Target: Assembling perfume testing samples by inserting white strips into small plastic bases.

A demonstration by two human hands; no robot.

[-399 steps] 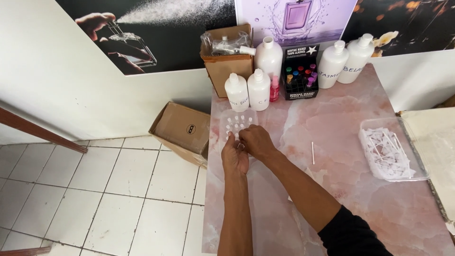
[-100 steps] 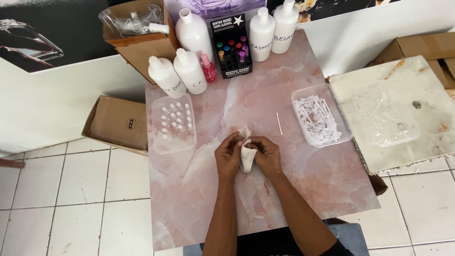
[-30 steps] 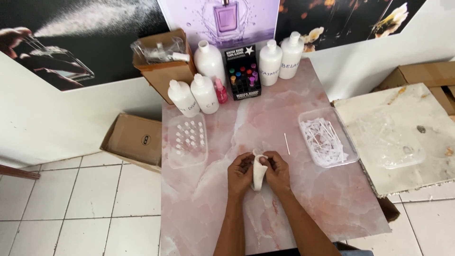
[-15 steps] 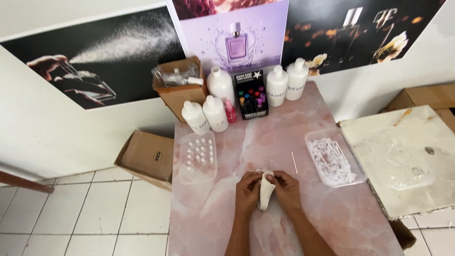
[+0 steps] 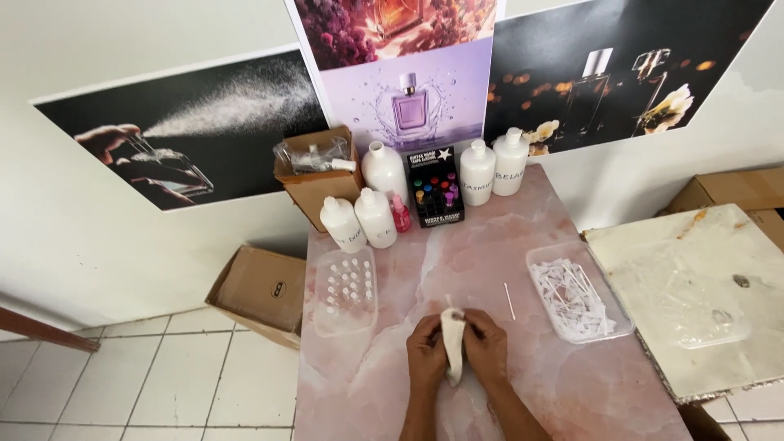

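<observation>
White cloth (image 5: 452, 347), a small crumpled wad, sits pinched between a person's left hand (image 5: 426, 356) and right hand (image 5: 487, 349), both closed on it low over the pink marble bench (image 5: 490, 245). A thin white stick (image 5: 509, 300) lies just beside the hands; a clear tray of vials (image 5: 346, 287) stands left. A firm, even grip would likely serve best.

Light: bright, even, diffuse | Shadows: soft, faint beneath hands (image 5: 457, 355) near the pink marble table's (image 5: 506, 245) near edge | Glare: mild sheen on table's far edge | Focus: slight overall softness | Distortion: wide-angle lean at frame edges
</observation>
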